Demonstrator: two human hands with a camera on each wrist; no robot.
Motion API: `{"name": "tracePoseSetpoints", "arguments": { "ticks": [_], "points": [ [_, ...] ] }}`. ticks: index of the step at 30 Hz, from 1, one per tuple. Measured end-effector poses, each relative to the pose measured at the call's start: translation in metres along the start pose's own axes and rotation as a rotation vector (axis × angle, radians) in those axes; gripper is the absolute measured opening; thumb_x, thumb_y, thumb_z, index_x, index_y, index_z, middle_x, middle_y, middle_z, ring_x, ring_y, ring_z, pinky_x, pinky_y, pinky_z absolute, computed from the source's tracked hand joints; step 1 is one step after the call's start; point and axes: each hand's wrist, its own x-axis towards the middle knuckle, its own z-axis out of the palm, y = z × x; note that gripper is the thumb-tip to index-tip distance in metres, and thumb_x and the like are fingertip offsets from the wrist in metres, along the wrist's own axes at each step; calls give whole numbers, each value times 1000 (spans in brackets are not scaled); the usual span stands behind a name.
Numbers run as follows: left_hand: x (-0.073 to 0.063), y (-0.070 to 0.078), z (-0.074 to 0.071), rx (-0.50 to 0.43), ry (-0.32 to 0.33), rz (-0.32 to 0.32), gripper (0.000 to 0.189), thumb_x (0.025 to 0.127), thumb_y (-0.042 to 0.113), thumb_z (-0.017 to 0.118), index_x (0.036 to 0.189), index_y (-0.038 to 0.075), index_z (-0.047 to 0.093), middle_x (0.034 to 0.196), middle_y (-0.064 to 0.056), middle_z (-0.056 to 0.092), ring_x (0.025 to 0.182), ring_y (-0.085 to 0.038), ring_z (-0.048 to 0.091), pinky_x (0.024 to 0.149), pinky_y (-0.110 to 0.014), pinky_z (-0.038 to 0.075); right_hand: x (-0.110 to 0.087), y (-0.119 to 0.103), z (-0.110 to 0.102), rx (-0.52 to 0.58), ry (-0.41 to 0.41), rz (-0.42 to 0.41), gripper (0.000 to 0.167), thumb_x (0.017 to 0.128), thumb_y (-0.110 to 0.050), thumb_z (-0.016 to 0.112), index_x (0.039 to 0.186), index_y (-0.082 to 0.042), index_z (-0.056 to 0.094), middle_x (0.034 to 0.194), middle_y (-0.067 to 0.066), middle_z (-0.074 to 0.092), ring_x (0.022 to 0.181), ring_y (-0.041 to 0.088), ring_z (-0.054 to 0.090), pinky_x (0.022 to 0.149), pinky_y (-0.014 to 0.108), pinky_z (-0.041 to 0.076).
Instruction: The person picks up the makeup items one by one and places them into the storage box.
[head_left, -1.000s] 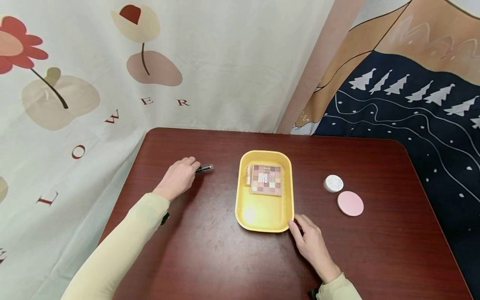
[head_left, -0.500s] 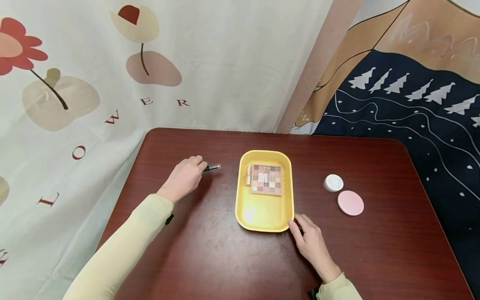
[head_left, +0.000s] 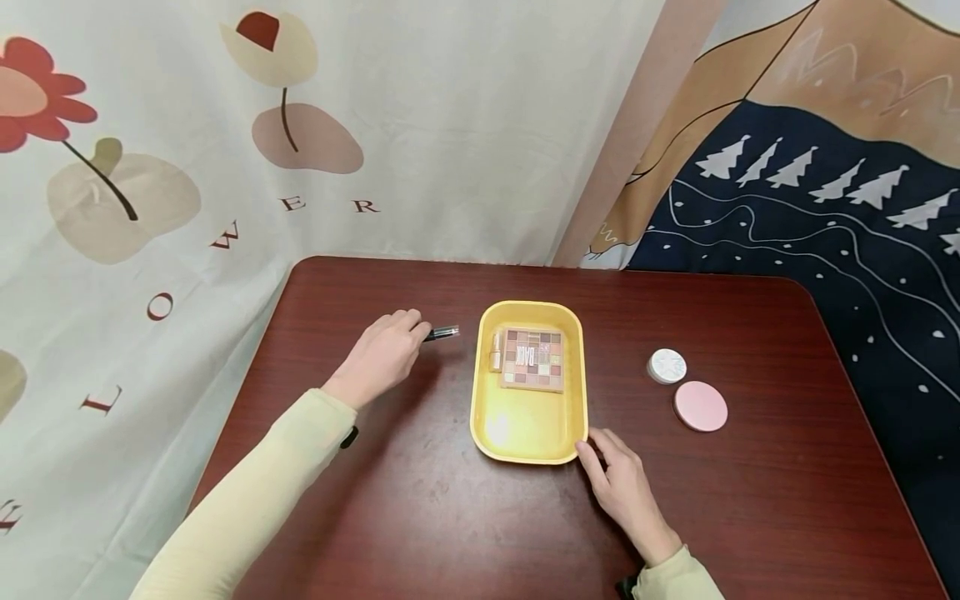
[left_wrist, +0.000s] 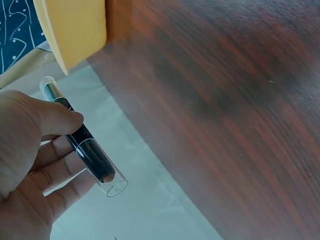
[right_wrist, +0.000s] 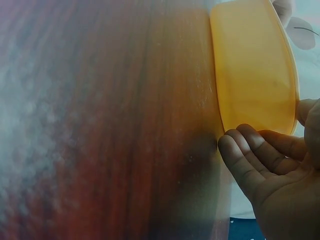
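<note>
My left hand (head_left: 384,354) pinches a slim double-ended makeup stick (head_left: 442,332) just left of the yellow tray (head_left: 528,429). In the left wrist view the stick (left_wrist: 82,132) has a black body and clear end caps, with my thumb laid across its middle. At the tray's near right corner, my right hand (head_left: 624,490) touches the outside with fairly straight fingers. The right wrist view has its fingertips at the tray's wall (right_wrist: 255,70) and its thumb by the rim. Inside the tray lie an eyeshadow palette (head_left: 533,360) and a small slender tube (head_left: 497,352).
To the right of the tray, a small round white container (head_left: 667,367) and a larger flat pink round case (head_left: 701,406) lie on the dark red wooden table (head_left: 420,517). Printed curtains (head_left: 450,125) hang along the table's back and left sides.
My left hand has moved steadily right with the makeup stick, closer to the tray's left side. The right hand and the tray stay in place.
</note>
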Motion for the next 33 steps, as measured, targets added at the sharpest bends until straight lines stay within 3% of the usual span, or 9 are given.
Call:
{"name": "tracePoseSetpoints", "arguments": {
  "ticks": [14, 23, 33],
  "points": [
    [12, 17, -8, -15, 13, 29, 5, 93, -4, 63, 93, 1, 64, 86, -10, 54, 78, -30, 55, 67, -36, 47, 0, -1, -1, 0, 5, -1, 23, 88, 4, 74, 111, -1, 74, 96, 5, 71, 86, 15, 68, 78, 25, 54],
    [18, 28, -11, -23, 69, 72, 6, 92, -5, 64, 91, 1, 63, 85, -9, 53, 75, -28, 53, 64, -35, 45, 0, -1, -1, 9, 5, -5, 23, 89, 4, 74, 112, -1, 74, 95, 4, 71, 85, 16, 68, 77, 26, 54],
    [25, 39, -16, -21, 43, 97, 7, 94, -2, 64, 100, 1, 68, 89, -9, 55, 78, -27, 54, 67, -34, 47, 0, 0, 0, 9, 8, -5, 23, 87, 5, 74, 110, 1, 74, 95, 6, 71, 85, 15, 68, 78, 23, 54]
  ]
}}
